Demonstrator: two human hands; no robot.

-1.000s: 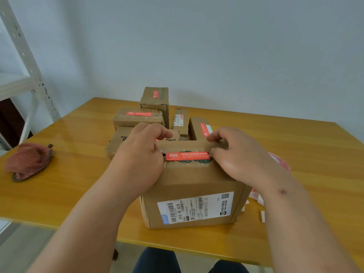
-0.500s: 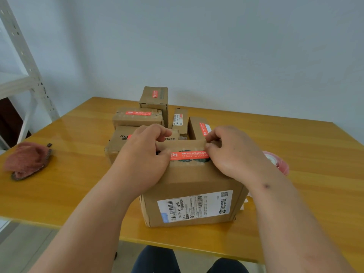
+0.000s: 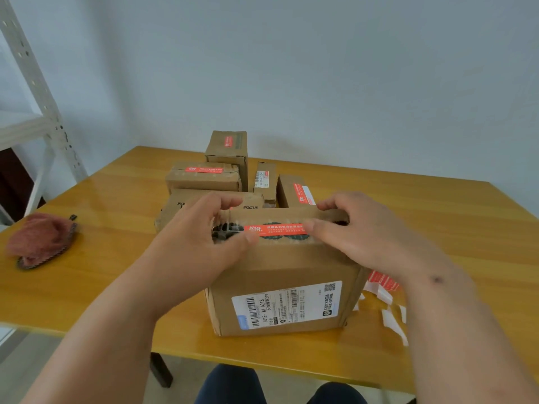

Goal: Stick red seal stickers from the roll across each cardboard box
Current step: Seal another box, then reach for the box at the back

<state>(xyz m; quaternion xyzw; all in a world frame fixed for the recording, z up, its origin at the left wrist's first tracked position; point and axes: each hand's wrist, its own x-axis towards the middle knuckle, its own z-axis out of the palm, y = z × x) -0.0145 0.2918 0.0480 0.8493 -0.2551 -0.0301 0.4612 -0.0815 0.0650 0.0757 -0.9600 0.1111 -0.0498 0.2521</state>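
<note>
**Sticker on the centre box**

Your left hand (image 3: 201,237) and right hand (image 3: 358,237) curl over the box (image 3: 280,275) at frame centre, thumbs pressing the red sticker (image 3: 275,229) across its top. Sealed boxes (image 3: 204,176) stand behind.

Soft even daylight, motion-blurred hands, wide-angle distortion

both hands sit on top of the near cardboard box (image 3: 280,275): the left hand (image 3: 201,240) and right hand (image 3: 364,237) press thumbs onto the ends of a red seal sticker (image 3: 275,228). sealed boxes (image 3: 204,177) stand farther back on the wooden table (image 3: 116,258).
</note>
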